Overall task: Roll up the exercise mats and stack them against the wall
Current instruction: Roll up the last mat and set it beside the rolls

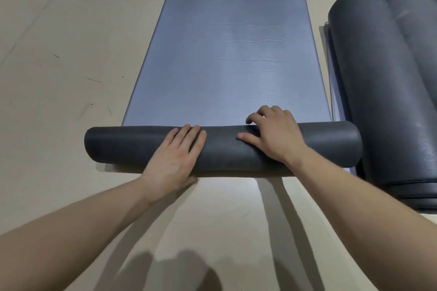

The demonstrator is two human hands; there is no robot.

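Rolling just begun; blue-grey foam exercise mat (224,54) mostly flat; left hand (176,156) lies flat on roll (132,146), right hand (274,136) hooks fingers over it. Next: push forward evenly.

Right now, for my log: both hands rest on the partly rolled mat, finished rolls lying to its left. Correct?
No: the head view shows the finished rolls to its right. The left hand and right hand do rest on the partly rolled mat.

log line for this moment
step: rolling | left hand: flat on roll | right hand: curled over roll | mat remainder: flat on floor | rolled mats: at right
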